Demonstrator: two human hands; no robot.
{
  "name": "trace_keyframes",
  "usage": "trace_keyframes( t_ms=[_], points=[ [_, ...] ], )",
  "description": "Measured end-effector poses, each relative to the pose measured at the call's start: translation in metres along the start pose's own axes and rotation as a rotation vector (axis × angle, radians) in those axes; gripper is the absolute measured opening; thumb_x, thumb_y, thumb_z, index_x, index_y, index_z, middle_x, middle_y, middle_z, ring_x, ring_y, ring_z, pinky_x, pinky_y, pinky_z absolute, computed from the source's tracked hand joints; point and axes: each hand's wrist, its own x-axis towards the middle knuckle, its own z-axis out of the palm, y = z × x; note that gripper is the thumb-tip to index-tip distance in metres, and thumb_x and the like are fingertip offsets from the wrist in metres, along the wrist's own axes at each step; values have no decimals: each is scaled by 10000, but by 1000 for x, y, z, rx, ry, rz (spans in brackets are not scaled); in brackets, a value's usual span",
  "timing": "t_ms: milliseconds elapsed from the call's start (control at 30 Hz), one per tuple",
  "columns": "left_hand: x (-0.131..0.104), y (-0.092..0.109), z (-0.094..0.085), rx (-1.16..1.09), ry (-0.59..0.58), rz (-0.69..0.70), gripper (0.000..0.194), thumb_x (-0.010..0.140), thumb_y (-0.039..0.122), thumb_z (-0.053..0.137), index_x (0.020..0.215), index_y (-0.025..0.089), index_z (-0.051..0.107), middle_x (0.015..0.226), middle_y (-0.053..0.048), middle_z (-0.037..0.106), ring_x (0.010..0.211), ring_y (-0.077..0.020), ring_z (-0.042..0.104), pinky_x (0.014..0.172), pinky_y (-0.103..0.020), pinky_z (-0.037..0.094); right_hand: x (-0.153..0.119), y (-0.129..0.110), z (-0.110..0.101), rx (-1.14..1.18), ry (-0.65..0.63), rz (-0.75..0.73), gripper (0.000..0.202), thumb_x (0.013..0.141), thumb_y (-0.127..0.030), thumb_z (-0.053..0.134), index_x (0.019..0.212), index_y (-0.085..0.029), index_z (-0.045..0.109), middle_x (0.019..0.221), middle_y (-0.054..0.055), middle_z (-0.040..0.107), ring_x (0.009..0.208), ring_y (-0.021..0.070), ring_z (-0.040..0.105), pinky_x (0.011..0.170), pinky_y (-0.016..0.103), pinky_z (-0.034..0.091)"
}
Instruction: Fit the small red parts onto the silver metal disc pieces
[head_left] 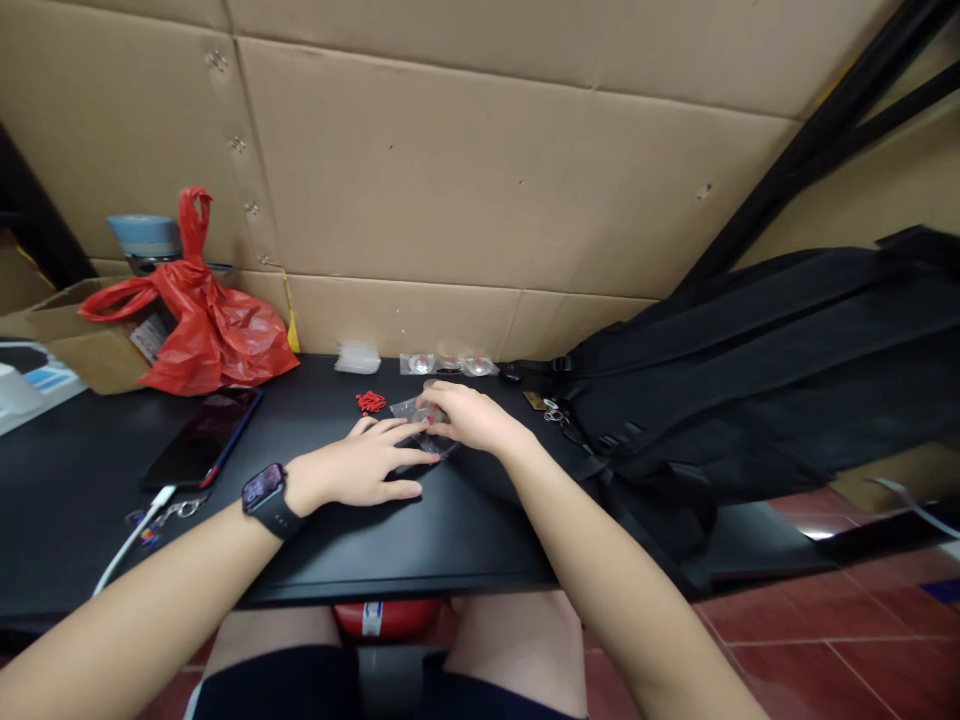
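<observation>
My left hand [367, 462] lies over the black table with its fingers spread, a dark watch on its wrist. Its fingertips touch the near left part of a small clear plastic bag [405, 408]. Over the same bag my right hand [474, 415] is bent down, thumb and fingers closed on it. Something small and red shows at those fingertips, and part of a round item peeks out behind them; the fingers hide most of both. Just left of the bag sits a little pile of red pieces [370, 402].
Along the cardboard wall lie a stack of clear sleeves [358, 357] and several round items in clear packets [450, 365]. At left are a red plastic bag [217, 335], a cardboard box [97, 345] and a phone [202, 437] on a white cable. A black backpack [765, 370] fills the right side.
</observation>
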Motion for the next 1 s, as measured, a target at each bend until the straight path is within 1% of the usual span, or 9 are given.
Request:
trace_keyframes(
  t_ms=[167, 300, 367, 467, 533, 667, 733, 900, 1000],
  points=[
    [0, -7, 0, -26, -8, -11, 482, 928, 534, 559, 1398, 428, 522, 1629, -42, 292, 1466, -363, 279, 1132, -627, 213, 6, -8, 6, -142, 37, 76, 191, 877, -240, 661, 1067, -249, 636, 1116, 59, 654, 1002, 212, 630, 652, 243, 400],
    [-1, -14, 0, -47, 27, -15, 375, 946, 494, 542, 1306, 405, 604, 1553, -28, 433, 1444, -322, 325, 1148, -558, 220, 7, -4, 5, -114, 35, 88, 112, 882, -223, 623, 991, -223, 647, 1041, 51, 667, 938, 201, 631, 653, 246, 390],
    [-1, -15, -2, -53, 42, -21, 313, 948, 458, 548, 1241, 385, 631, 1481, -20, 515, 1419, -301, 361, 1144, -528, 232, 6, 3, 3, -36, -22, 37, 119, 850, -238, 669, 965, -210, 665, 1018, 49, 667, 914, 193, 624, 686, 249, 407],
    [-1, -13, -4, -53, 76, -42, 281, 919, 434, 590, 1170, 310, 620, 1331, -46, 610, 1329, -283, 451, 1100, -475, 304, 0, 17, -2, 101, -157, -58, 273, 772, -352, 779, 980, -190, 709, 1011, 63, 671, 929, 206, 620, 776, 269, 444],
    [1, -11, -3, -39, 126, -85, 335, 891, 447, 616, 1170, 264, 590, 1269, -75, 623, 1250, -286, 501, 1051, -446, 352, -3, 24, -5, 150, -199, -61, 398, 712, -421, 823, 1018, -185, 725, 1037, 73, 674, 964, 230, 621, 830, 290, 456],
    [8, -9, 6, 42, 250, -186, 458, 868, 458, 616, 1257, 226, 550, 1259, -111, 605, 1189, -313, 508, 995, -453, 361, -6, 30, -8, 180, -250, -34, 520, 613, -402, 885, 1058, -186, 722, 1086, 74, 669, 993, 251, 616, 851, 304, 466],
    [12, -11, 11, 87, 300, -234, 390, 884, 422, 587, 1219, 223, 585, 1216, -111, 607, 1168, -312, 501, 968, -455, 354, -4, 29, -7, 164, -237, -27, 450, 639, -310, 871, 1043, -180, 721, 1064, 74, 668, 974, 243, 614, 833, 297, 462],
    [21, -25, 17, 80, 403, -339, 212, 916, 375, 545, 1001, 239, 682, 1112, -79, 608, 1136, -287, 480, 908, -443, 340, 3, 30, 0, 143, -84, -30, 82, 803, -157, 704, 882, -158, 725, 945, 75, 671, 899, 200, 611, 821, 285, 440],
    [23, -29, 18, 2, 431, -381, 191, 884, 395, 587, 933, 254, 707, 1111, -57, 617, 1150, -284, 471, 910, -448, 326, 5, 32, 4, 184, -31, 1, 63, 834, -150, 662, 824, -153, 723, 915, 79, 677, 879, 192, 612, 810, 279, 436]
  ],
)
